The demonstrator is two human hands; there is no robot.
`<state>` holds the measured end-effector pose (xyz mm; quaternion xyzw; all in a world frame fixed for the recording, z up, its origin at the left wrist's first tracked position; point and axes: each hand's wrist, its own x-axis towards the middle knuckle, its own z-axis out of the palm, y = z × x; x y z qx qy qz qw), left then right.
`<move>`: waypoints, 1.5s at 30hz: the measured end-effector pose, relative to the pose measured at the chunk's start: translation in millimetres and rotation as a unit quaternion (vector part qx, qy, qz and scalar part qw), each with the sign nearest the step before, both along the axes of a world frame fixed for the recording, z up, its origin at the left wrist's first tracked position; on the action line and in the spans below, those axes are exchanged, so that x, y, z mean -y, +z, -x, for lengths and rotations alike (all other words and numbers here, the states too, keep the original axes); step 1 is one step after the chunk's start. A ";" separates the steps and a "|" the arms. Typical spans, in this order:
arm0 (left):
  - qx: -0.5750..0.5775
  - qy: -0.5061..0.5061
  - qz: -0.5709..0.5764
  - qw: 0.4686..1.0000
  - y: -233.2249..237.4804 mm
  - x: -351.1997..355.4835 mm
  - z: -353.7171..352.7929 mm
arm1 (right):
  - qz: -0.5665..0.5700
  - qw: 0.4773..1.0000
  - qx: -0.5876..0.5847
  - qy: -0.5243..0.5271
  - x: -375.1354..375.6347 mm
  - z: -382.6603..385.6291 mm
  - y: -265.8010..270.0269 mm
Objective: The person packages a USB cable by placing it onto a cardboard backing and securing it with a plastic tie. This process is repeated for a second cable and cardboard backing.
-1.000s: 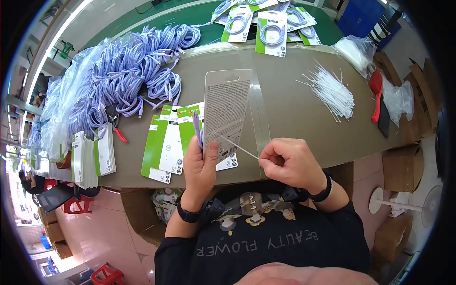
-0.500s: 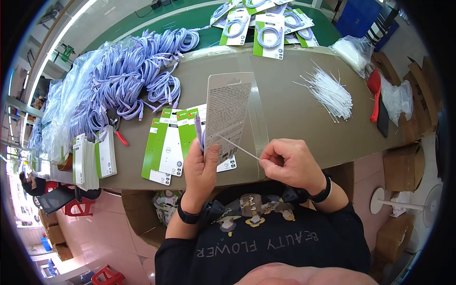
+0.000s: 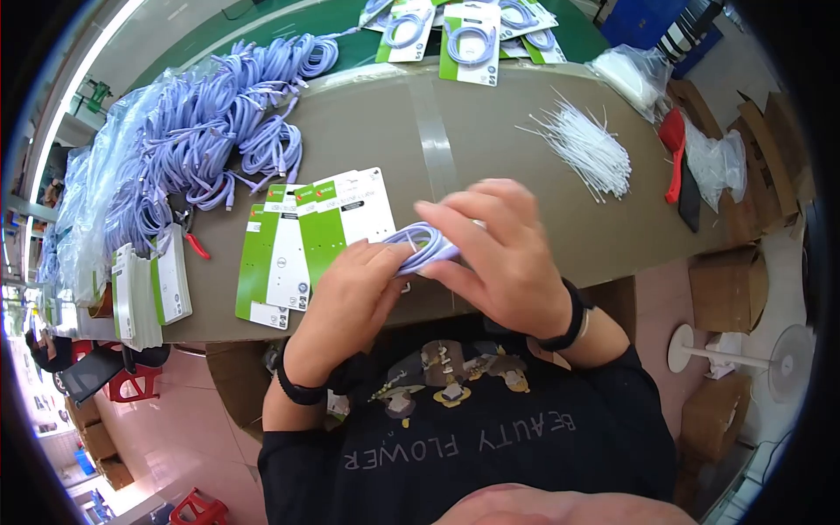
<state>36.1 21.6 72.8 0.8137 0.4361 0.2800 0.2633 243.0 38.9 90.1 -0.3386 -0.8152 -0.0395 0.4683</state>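
Observation:
A coiled lilac USB cable (image 3: 426,246) is in my left hand (image 3: 357,282), whose fingers are closed round its left side. A thin white tie shows across the coil near my fingertips. My right hand (image 3: 506,255) is at the coil's right edge, thumb and fingers apart and slightly blurred, the thumb close below the loops. The card that was behind the cable is mostly hidden by the coil and hands. Just beyond my left hand lie several green-and-white backing cards (image 3: 348,210), overlapping on the table (image 3: 385,114).
Many lilac cables (image 3: 201,131) are heaped at the left, near upright card stacks (image 3: 136,293) and red-handled pliers (image 3: 198,245). White cable ties (image 3: 584,153) lie at the right, beside a red-handled tool (image 3: 674,162). Carded cables (image 3: 471,44) lie at the back.
The card has tipped from upright, and the cable coil now shows on top. My right hand has moved up and left from pulling the tie, its fingers spreading. The view has shifted slightly.

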 end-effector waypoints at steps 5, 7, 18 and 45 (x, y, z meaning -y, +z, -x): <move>-0.024 0.008 -0.028 0.999 -15.1 7.8 -3.5 | 0.200 0.974 0.048 0.091 -5.6 3.2 -23.3; 0.004 0.033 -0.029 0.999 -24.4 9.8 -1.9 | 0.212 0.973 0.062 0.069 -5.8 2.5 -26.6; -0.013 -0.076 -0.117 0.990 -45.5 26.0 5.2 | 0.416 0.861 -0.097 0.275 -11.5 -7.4 -31.0; 0.059 -0.037 0.017 0.997 -28.6 8.8 16.9 | 0.004 0.959 0.122 0.254 1.6 -12.4 -54.6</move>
